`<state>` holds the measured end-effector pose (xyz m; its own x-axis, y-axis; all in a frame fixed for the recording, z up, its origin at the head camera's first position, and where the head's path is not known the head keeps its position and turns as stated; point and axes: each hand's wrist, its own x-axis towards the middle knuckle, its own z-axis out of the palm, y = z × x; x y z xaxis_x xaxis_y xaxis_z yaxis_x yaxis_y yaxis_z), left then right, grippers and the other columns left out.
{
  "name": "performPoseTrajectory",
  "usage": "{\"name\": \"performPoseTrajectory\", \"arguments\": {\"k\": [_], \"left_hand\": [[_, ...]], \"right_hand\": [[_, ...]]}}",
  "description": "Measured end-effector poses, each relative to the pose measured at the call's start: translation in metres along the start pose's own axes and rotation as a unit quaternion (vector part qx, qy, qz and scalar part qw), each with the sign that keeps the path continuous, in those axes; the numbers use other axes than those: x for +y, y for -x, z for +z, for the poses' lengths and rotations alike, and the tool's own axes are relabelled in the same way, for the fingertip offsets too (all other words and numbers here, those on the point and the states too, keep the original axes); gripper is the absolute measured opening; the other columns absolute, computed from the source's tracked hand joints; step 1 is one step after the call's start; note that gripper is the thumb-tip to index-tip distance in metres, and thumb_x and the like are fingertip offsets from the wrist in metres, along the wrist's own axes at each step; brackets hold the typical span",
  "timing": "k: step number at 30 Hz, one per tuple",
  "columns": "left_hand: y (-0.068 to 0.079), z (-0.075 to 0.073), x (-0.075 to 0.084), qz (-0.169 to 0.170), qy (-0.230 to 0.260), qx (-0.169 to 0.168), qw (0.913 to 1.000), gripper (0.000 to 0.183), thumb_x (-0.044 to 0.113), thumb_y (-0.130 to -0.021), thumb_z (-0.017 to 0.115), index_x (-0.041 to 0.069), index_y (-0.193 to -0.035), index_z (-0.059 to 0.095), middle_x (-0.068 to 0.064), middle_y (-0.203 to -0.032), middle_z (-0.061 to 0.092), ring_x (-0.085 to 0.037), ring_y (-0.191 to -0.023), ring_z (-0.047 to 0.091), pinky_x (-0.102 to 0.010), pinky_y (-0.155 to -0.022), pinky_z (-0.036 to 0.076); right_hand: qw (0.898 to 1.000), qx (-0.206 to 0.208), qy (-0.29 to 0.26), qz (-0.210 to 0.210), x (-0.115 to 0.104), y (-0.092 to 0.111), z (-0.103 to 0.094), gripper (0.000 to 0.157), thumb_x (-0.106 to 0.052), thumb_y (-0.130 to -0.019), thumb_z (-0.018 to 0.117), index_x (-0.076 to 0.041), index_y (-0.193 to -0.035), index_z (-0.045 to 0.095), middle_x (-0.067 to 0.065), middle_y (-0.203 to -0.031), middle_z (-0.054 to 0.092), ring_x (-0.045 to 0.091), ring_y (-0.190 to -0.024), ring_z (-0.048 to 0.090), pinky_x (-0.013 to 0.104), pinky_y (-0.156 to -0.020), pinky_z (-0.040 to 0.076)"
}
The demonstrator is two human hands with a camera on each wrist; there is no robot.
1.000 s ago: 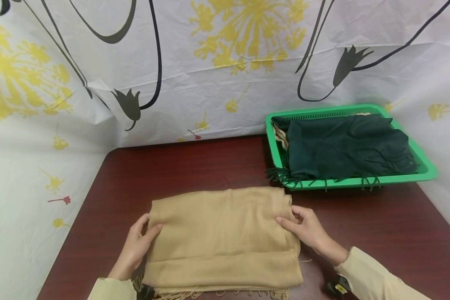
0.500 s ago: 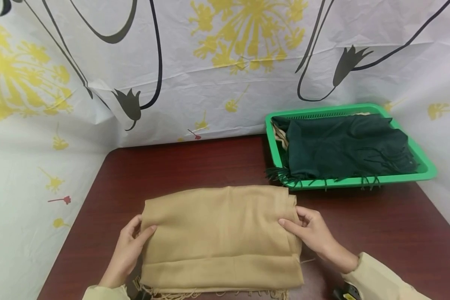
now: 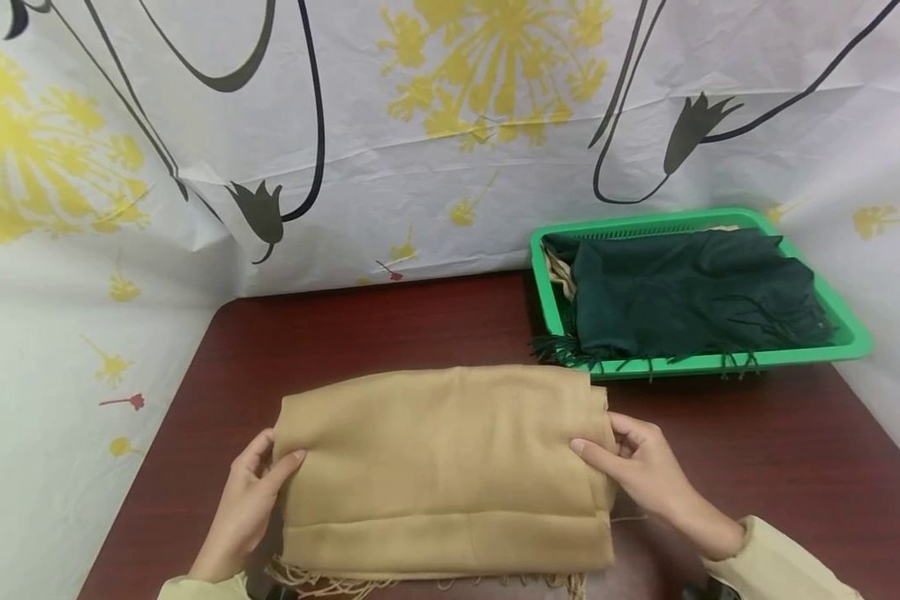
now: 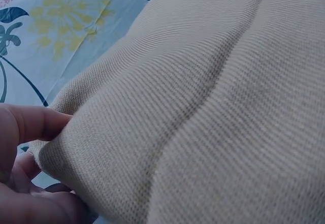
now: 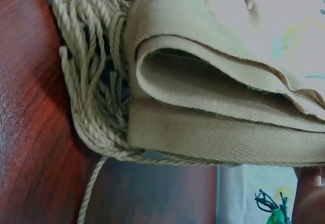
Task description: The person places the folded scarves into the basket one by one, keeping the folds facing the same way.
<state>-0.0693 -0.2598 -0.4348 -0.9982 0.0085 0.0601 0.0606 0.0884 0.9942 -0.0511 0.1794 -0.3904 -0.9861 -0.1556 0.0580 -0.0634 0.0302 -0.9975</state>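
A folded tan scarf (image 3: 450,458) with twisted fringe along its near edge lies in front of me in the head view. My left hand (image 3: 243,496) pinches its left edge, thumb on top and fingers behind. At the opposite edge, my right hand (image 3: 656,475) holds the stacked layers the same way. The left wrist view shows the ribbed cloth (image 4: 177,107) bulging beside the left fingers (image 4: 38,122). Seen from the right wrist, the scarf's looped fold (image 5: 203,82) gapes at its side, and its fringe (image 5: 96,82) hangs over the table.
A green plastic basket (image 3: 720,364) stands at the back right, holding a dark green fringed scarf (image 3: 690,292) and some beige cloth. The dark red wooden table (image 3: 375,329) meets a white patterned sheet (image 3: 420,183) behind and at both sides.
My left hand has shifted left and my right hand right, so the tan scarf is spread wider. Its far edge sits slightly higher in view. The basket has stayed put.
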Motion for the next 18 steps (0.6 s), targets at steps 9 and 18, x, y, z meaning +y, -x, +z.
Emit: {"name": "performPoseTrajectory", "arguments": {"k": [9, 18], "left_hand": [[0.002, 0.028, 0.048, -0.036, -0.026, 0.025, 0.9987, 0.021, 0.01, -0.084, 0.059, 0.0, -0.102, 0.052, -0.001, -0.089, 0.051, -0.01, -0.075, 0.052, -0.023, -0.059, 0.047], [-0.001, 0.041, 0.059, -0.004, 0.052, 0.024, 0.9983, 0.017, 0.0, -0.085, 0.055, 0.002, -0.101, 0.053, -0.003, -0.092, 0.052, -0.011, -0.076, 0.056, -0.024, -0.059, 0.049]], "right_hand": [[1.0, 0.016, -0.016, 0.002, 0.009, 0.0, -0.012, 0.027, -0.003, -0.083, 0.06, 0.006, -0.108, 0.056, 0.012, -0.083, 0.067, 0.031, -0.065, 0.063, 0.044, -0.049, 0.049], [0.998, 0.048, 0.036, 0.008, -0.015, -0.003, -0.018, 0.023, -0.003, -0.083, 0.06, -0.008, -0.106, 0.062, 0.002, -0.081, 0.067, 0.021, -0.066, 0.064, 0.038, -0.05, 0.051]]}}
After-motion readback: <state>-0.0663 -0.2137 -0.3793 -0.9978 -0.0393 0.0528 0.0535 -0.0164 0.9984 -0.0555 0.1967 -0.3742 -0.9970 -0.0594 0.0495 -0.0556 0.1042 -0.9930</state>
